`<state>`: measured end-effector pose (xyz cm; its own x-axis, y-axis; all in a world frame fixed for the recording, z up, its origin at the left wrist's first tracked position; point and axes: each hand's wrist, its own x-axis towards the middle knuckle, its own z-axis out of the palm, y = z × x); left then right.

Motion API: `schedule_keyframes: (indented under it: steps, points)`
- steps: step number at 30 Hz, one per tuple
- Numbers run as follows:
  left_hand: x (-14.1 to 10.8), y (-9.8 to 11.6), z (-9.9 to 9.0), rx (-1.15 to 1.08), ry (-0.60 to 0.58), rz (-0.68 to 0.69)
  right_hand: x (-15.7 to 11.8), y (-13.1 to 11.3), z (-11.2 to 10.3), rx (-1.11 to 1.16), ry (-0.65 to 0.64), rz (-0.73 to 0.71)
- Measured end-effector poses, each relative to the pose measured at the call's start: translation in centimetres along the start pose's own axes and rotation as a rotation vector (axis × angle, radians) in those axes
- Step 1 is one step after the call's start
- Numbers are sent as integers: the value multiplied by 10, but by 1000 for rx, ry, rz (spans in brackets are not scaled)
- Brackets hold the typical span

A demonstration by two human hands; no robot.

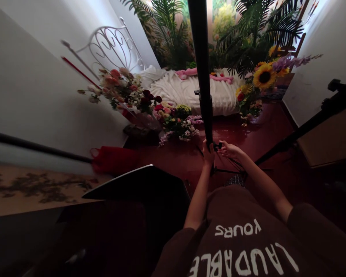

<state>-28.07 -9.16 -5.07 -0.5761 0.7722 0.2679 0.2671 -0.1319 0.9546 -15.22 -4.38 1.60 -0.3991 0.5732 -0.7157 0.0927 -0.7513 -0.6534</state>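
A tall black stand (203, 69) rises upright in front of me, with thin legs spread low on the floor. My left hand (208, 154) is wrapped around its pole, low down near my body. On the pole's right side sits a small black knob (217, 146). The fingers of my right hand (230, 150) are closed at that knob, just right of my left hand. A smaller collar with a lever (198, 92) shows higher on the pole.
Behind the stand are a bed with a white cover (173, 90), flower bunches (175, 117), sunflowers (264, 75) and palm leaves (253, 30). A red bag (112, 159) and a dark panel (144, 184) lie left. Another black pole (305, 125) slants at right.
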Motion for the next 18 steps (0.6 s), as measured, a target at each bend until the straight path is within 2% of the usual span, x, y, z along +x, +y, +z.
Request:
schedule_keyframes:
  steps: [6, 13, 15, 18]
  points:
    - [0, 0, 1, 4, 11, 5, 6, -5, -6, 27, -61, 69]
    - [0, 1, -1, 17, -7, 7, -6, -9, 2, 203, -117, 222]
    - [0, 1, -1, 17, -13, 8, -11, -10, 4, 161, -110, 165]
    - [0, 0, -1, 10, -10, 23, -14, -12, 2, 22, -83, -72]
